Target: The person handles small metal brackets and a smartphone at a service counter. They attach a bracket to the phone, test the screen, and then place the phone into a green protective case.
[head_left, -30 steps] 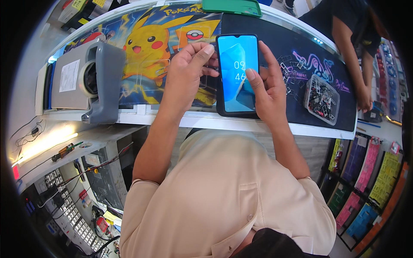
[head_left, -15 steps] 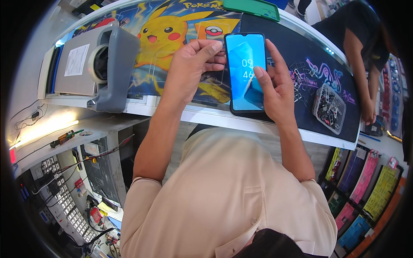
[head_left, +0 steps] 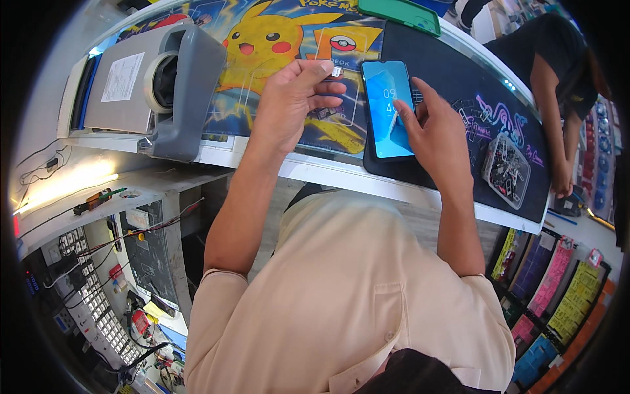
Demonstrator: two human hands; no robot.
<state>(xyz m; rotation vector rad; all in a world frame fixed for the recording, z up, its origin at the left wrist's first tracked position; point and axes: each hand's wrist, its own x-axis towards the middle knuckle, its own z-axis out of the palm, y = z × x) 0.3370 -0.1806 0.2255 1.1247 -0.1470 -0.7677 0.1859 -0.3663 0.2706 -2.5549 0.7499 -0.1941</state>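
Note:
My left hand (head_left: 298, 95) is raised over the counter, left of the phone. Its thumb and index finger pinch a tiny whitish SIM card (head_left: 336, 71), while the other fingers curl loosely below. A smartphone (head_left: 387, 131) with a lit blue lock screen lies face up at the left edge of a black mat. Over the phone's right side is my right hand (head_left: 433, 125), its thumb above the screen and its index finger stretched beyond the right edge. Thumb and fingers are apart. A thin bright line shows beneath that thumb; I cannot tell what it is.
A clear tub of small parts (head_left: 506, 172) stands right on the black mat (head_left: 453, 79), beside loose small frames. A green phone case (head_left: 400, 16) lies at the back. A grey machine (head_left: 190, 85) occupies the left. Another person's arm (head_left: 554, 125) rests at the far right.
The view has shifted, so the counter sits further right. My right hand has loosened from the phone's edge, its thumb and index finger now further apart. The SIM card in my left pinch has come into sight.

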